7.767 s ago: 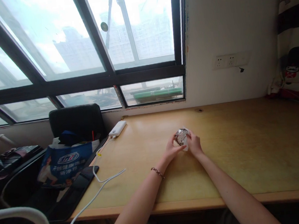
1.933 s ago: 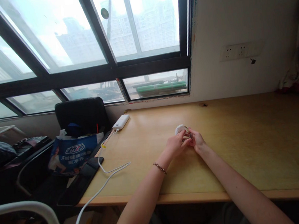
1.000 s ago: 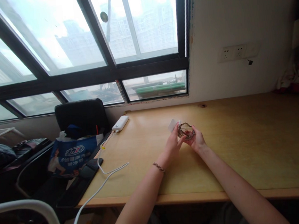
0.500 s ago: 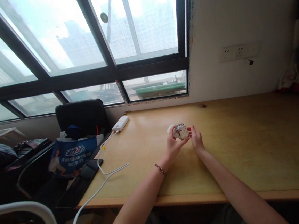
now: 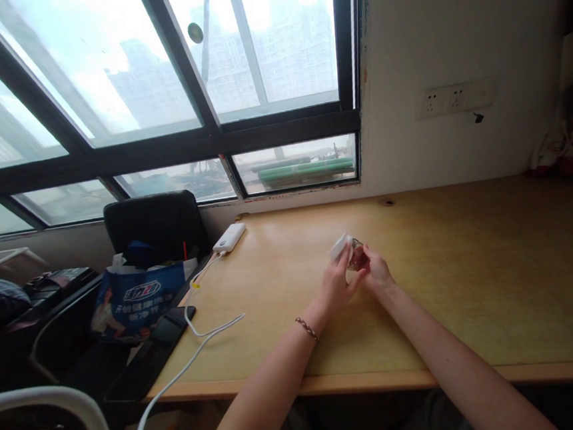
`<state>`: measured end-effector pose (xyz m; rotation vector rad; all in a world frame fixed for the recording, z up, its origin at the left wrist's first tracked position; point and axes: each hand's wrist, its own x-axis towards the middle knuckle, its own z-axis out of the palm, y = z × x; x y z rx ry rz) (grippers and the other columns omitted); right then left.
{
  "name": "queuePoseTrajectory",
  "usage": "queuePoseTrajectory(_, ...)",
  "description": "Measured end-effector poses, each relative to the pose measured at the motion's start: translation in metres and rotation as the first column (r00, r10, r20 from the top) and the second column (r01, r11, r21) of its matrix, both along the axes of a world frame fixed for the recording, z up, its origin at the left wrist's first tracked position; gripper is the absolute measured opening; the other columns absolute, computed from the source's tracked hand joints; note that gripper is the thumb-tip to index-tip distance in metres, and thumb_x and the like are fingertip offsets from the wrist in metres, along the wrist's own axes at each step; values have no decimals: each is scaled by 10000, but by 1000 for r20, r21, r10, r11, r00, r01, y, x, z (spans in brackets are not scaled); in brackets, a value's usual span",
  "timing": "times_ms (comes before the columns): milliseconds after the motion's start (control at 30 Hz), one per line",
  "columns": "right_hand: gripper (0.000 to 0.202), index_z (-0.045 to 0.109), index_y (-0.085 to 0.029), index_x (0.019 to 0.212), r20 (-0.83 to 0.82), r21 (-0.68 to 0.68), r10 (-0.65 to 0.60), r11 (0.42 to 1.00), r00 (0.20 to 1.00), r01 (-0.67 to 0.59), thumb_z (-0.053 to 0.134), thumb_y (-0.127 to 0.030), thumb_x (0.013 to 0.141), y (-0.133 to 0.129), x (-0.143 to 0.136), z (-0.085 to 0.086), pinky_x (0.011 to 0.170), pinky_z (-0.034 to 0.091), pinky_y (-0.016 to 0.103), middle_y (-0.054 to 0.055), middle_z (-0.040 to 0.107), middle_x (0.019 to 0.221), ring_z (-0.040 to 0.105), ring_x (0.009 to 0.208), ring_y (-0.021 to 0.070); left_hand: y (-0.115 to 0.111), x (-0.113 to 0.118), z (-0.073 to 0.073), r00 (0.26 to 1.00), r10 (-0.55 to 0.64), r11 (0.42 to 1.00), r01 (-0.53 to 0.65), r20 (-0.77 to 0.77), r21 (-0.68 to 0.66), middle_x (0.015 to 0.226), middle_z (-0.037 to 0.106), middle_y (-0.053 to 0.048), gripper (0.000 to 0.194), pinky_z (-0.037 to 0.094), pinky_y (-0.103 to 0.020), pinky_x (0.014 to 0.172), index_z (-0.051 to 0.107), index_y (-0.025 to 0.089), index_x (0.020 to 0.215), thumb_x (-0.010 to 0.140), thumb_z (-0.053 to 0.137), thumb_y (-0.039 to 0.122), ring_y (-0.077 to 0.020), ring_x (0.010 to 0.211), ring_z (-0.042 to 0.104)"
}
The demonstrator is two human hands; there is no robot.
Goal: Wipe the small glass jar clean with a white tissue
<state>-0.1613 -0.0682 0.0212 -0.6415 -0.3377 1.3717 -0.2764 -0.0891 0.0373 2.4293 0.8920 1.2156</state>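
Note:
My left hand (image 5: 337, 279), with a braided bracelet at its wrist, holds a white cloth or tissue (image 5: 340, 245) against a small clear object. That small clear object (image 5: 357, 254) has dark edges and looks like a little box; much of it is hidden between my hands. My right hand (image 5: 378, 270) grips its right side with closed fingers. Both hands are close together above the middle of the wooden table.
On the wooden table (image 5: 473, 279), a white power bank (image 5: 230, 238) lies at the back left, with a white cable (image 5: 207, 334) trailing over the left edge. Beyond that edge are a blue bag (image 5: 138, 298), a black chair (image 5: 157, 226) and a dark flat panel (image 5: 151, 354).
My right hand has closed on the clear object, which is now more covered. The white cloth in my left hand has come up over its left side.

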Motion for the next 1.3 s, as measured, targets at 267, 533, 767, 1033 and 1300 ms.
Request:
queuePoseTrajectory(267,129,597,-145,726,50,114,108,987,993,-113,468,-149,724,-5,-5,3,640,462,226,20,642,724,580,655,118,-3,1,7,985,7,992,14,-172,123,1325,341,-39,435,110,-429,1048,307,244,1280,848,328,290,-191,1228,279)
queuePoseTrajectory(533,161,568,-173,663,-62,4,99,995,993,-99,442,-162,763,-4,-1,0,492,436,225,-12,611,596,519,486,100,19,-7,-2,963,148,968,-95,224,-231,1208,489,-44,422,327,-366,968,467,188,1174,878,220,360,-177,1130,421)
queuePoseTrajectory(767,215,528,-209,604,-113,-76,-50,996,992,42,409,-157,775,0,15,3,572,461,273,-33,587,525,532,492,120,27,2,-23,923,131,900,42,362,-434,1208,488,-55,451,332,-396,962,497,160,1144,871,226,396,-182,1126,432)
queuePoseTrajectory(1033,222,556,-205,654,-199,-76,-48,997,979,34,372,-170,773,2,21,7,636,476,323,-9,635,621,576,594,142,17,9,-29,938,68,913,79,339,-400,1299,377,-45,434,243,-398,1023,393,181,1235,865,277,377,-175,1201,333)
queuePoseTrajectory(1300,213,538,-194,605,-55,-148,130,980,990,-136,403,-179,768,-1,18,7,486,438,274,-5,572,489,510,449,132,15,1,-14,941,75,945,38,330,-324,1286,401,-51,416,287,-387,997,380,190,1237,874,253,350,-179,1186,356)
